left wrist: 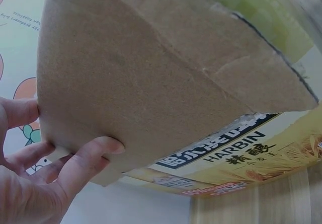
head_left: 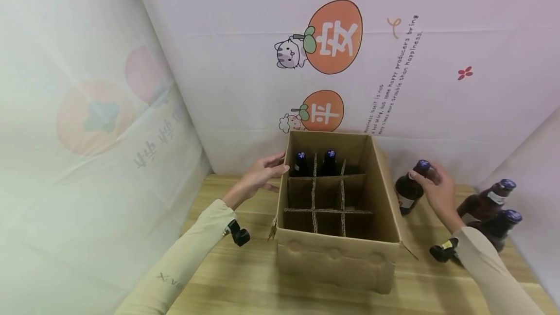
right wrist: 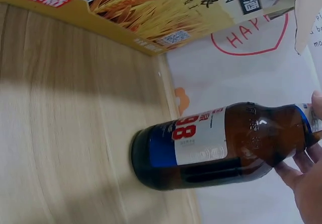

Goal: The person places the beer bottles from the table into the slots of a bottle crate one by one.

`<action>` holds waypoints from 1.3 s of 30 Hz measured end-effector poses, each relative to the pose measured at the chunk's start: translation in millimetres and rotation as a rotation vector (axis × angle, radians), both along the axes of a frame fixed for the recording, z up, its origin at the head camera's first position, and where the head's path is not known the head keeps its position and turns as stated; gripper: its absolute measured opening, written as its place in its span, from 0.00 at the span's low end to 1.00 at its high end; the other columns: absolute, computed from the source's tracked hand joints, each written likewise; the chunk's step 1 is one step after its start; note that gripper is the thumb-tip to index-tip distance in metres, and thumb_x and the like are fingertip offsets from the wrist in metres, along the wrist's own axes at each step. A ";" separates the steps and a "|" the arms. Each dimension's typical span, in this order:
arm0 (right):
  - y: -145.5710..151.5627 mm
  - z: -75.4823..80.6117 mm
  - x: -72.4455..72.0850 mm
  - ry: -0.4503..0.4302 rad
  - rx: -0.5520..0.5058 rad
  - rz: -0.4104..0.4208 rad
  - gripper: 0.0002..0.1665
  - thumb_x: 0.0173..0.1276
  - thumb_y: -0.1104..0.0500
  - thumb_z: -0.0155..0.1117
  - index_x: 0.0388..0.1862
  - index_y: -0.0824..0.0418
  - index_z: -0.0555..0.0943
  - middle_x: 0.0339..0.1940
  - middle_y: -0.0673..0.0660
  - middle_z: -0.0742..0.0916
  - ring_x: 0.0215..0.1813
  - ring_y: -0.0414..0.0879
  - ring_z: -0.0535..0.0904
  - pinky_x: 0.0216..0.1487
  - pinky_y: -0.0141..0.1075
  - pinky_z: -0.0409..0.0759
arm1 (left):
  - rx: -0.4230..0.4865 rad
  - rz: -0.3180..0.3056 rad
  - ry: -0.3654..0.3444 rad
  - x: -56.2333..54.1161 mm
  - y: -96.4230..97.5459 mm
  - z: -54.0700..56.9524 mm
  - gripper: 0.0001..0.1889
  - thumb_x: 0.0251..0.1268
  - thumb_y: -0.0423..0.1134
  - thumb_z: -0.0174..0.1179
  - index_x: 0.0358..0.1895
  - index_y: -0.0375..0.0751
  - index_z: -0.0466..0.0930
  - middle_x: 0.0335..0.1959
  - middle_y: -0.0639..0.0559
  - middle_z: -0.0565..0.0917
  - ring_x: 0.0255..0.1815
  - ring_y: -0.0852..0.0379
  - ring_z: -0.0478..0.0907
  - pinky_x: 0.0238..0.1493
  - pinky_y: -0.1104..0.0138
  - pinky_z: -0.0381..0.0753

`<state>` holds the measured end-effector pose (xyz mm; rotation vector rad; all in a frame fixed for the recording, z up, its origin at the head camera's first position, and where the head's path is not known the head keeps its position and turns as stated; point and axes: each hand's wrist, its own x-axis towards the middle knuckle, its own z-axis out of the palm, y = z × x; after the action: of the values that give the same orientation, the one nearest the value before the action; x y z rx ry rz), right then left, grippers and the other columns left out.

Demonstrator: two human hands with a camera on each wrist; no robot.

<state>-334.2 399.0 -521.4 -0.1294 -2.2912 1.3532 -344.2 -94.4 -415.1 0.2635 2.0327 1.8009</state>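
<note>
An open cardboard box [head_left: 334, 252] with crossed dividers stands on the table. Two capped beer bottles [head_left: 330, 162] sit in its far row, in the left and middle compartments. My left hand [head_left: 258, 176] touches the box's far left side; in the left wrist view its thumb lies on a brown flap [left wrist: 151, 83] and its other fingers lie at the edge. To the right of the box, my right hand [head_left: 437, 191] grips a brown beer bottle [head_left: 408, 191] by the neck. The right wrist view shows this bottle's white-and-blue label, with its base close to the tabletop; contact is unclear.
Two more capped beer bottles [head_left: 498, 222] stand at the table's right side, partly behind my right forearm. A wooden table [head_left: 236, 276] lies under everything. Printed white sheets [head_left: 245, 77] hang behind and to the left. The box's outer flaps stick out at its sides.
</note>
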 end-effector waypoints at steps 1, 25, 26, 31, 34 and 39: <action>-0.8 0.0 0.1 0.015 0.003 0.001 0.31 0.72 0.53 0.73 0.69 0.64 0.77 0.42 0.28 0.82 0.47 0.21 0.77 0.47 0.11 0.75 | 0.000 0.001 -0.001 0.1 0.0 0.4 0.37 0.76 0.40 0.62 0.84 0.49 0.57 0.83 0.39 0.60 0.76 0.33 0.69 0.52 0.50 0.92; -0.1 11.8 -5.1 -0.061 -0.189 -0.063 0.35 0.67 0.56 0.78 0.70 0.64 0.80 0.31 0.23 0.86 0.31 0.22 0.82 0.28 0.17 0.81 | -0.005 0.015 -0.004 -1.3 -0.5 -1.5 0.37 0.75 0.40 0.63 0.84 0.48 0.58 0.82 0.39 0.63 0.75 0.34 0.70 0.53 0.49 0.92; -0.1 12.8 -5.3 -0.066 -0.204 -0.075 0.35 0.67 0.56 0.78 0.70 0.65 0.79 0.31 0.23 0.86 0.32 0.21 0.82 0.30 0.16 0.81 | -0.004 0.016 -0.004 -1.3 -0.5 -1.6 0.37 0.75 0.40 0.63 0.83 0.48 0.58 0.81 0.39 0.64 0.75 0.34 0.70 0.53 0.49 0.92; 0.0 17.9 -3.9 -0.097 -0.380 -0.158 0.39 0.67 0.57 0.78 0.72 0.68 0.75 0.29 0.24 0.85 0.34 0.16 0.81 0.40 0.10 0.77 | 0.000 0.016 -0.007 -0.3 -0.2 -0.2 0.38 0.75 0.39 0.63 0.84 0.47 0.58 0.80 0.37 0.66 0.75 0.34 0.71 0.51 0.50 0.92; -1.3 20.0 -3.3 -0.071 -0.479 -0.190 0.33 0.64 0.61 0.79 0.67 0.65 0.81 0.27 0.28 0.88 0.34 0.19 0.83 0.40 0.11 0.79 | -0.002 0.018 -0.008 0.4 0.8 0.9 0.37 0.75 0.39 0.63 0.84 0.47 0.58 0.79 0.37 0.67 0.75 0.34 0.71 0.49 0.51 0.93; -3.6 20.6 -2.3 -0.041 -0.487 -0.198 0.23 0.63 0.63 0.79 0.58 0.58 0.88 0.26 0.31 0.89 0.33 0.21 0.85 0.38 0.12 0.80 | -0.008 0.023 -0.003 0.4 0.8 0.3 0.37 0.76 0.39 0.63 0.83 0.48 0.58 0.79 0.36 0.68 0.74 0.34 0.72 0.49 0.51 0.93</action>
<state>-336.4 395.4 -500.8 -0.5294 -1.8755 1.7806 -343.8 -93.6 -414.9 0.2362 2.0480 1.8054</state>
